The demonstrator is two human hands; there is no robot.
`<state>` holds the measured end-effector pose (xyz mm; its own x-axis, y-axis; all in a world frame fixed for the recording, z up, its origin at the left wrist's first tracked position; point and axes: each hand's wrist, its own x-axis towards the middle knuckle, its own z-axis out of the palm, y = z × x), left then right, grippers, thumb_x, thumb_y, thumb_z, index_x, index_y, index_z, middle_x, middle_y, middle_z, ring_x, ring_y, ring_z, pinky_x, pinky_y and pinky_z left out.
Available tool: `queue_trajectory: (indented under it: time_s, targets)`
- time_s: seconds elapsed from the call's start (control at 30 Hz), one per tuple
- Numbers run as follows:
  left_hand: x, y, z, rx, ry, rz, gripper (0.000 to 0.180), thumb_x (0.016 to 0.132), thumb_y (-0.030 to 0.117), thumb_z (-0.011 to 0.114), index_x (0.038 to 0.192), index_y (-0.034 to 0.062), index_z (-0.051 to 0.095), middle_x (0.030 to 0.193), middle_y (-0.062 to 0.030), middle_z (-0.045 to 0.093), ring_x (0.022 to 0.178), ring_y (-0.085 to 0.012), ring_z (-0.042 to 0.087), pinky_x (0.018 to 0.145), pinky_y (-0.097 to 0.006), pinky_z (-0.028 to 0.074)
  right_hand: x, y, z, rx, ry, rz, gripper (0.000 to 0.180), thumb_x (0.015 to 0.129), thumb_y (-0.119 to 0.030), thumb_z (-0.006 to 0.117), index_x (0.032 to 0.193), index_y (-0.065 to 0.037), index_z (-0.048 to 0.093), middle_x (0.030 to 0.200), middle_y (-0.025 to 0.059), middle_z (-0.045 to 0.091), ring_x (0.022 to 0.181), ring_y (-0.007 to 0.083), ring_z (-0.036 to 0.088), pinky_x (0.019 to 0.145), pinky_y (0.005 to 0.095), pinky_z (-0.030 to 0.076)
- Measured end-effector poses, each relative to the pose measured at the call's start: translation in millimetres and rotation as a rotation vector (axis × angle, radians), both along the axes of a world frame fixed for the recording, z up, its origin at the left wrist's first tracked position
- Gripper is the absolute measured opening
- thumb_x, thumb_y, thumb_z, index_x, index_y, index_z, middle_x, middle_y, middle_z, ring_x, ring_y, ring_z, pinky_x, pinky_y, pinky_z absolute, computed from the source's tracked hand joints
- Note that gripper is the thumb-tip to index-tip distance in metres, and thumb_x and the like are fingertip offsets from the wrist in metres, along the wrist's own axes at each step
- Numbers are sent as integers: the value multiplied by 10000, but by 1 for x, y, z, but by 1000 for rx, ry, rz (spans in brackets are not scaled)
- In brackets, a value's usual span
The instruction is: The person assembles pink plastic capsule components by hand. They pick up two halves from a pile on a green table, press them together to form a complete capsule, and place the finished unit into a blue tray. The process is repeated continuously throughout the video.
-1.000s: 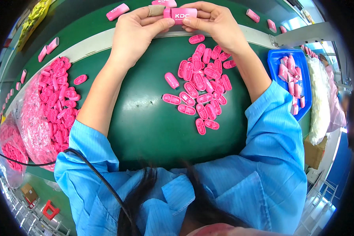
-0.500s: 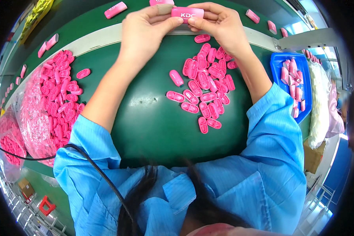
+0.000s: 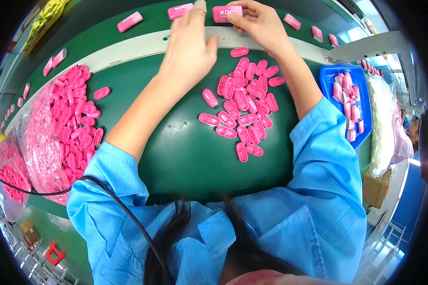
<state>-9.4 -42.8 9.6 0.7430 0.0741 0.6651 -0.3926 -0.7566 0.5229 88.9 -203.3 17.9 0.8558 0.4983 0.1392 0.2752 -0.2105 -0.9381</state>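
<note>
My right hand [image 3: 265, 29] grips a pink plastic case [image 3: 223, 17] with white lettering between thumb and fingers, over the far strip of the bench. To its left, my left hand [image 3: 188, 53] holds nothing; its fingers stretch forward with the thumb apart. Its fingertips come up beside another pink case [image 3: 177, 11] on the far strip and partly cover it; contact is unclear. Between my forearms lies a loose group of pink oval caps [image 3: 241, 99], mostly hollow side up. One smooth pink piece [image 3: 209, 98] rests at the group's left edge.
A large heap of pink caps [image 3: 73, 116] spills from a clear plastic bag [image 3: 40, 137] at left. At right sits a blue tray [image 3: 325, 78] of pink cases. Several more cases line the green far strip [image 3: 152, 23] beyond a pale rail [image 3: 128, 50]. A black cable crosses my left sleeve.
My left hand has let go of the case that both hands held and shifted left toward another case. My right hand keeps its hold. Cases on the far strip have shifted left.
</note>
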Motion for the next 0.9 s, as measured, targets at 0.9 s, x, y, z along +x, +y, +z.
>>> queue_trajectory:
  time_s: [0.9]
  targets:
    - [0, 26, 6, -986, 604, -455, 377, 867, 103, 691, 1200, -38, 583, 1044, -125, 677, 894, -160, 671, 804, -256, 546, -26, -17, 10, 44, 266, 96, 305, 881, -134, 684, 1138, 13, 610, 963, 80, 692, 834, 105, 664, 793, 221, 537]
